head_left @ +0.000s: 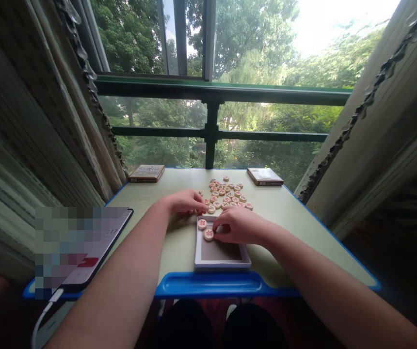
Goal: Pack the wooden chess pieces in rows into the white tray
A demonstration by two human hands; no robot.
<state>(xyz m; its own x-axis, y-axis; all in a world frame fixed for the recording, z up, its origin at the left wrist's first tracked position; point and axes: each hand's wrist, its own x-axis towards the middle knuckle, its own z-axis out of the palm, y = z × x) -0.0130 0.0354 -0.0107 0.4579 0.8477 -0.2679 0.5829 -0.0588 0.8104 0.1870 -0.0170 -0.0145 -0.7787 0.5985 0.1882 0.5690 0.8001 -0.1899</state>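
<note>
A round, cream, wood-like disc with a red character (pixel 209 235) is touched at its edge by the right hand (pixel 243 225) inside a shallow, white-walled rectangular box (pixel 223 265); whether it is pinched cannot be told. A matching cream disc (pixel 202 224) lies in the far left corner. Loose cream discs (pixel 222 192) on a pale, blue-edged table (pixel 288 208) are reached by the left hand (pixel 187 201), its grip likewise unclear. Discs are probably best held by the rim and slid flat, side by side
</note>
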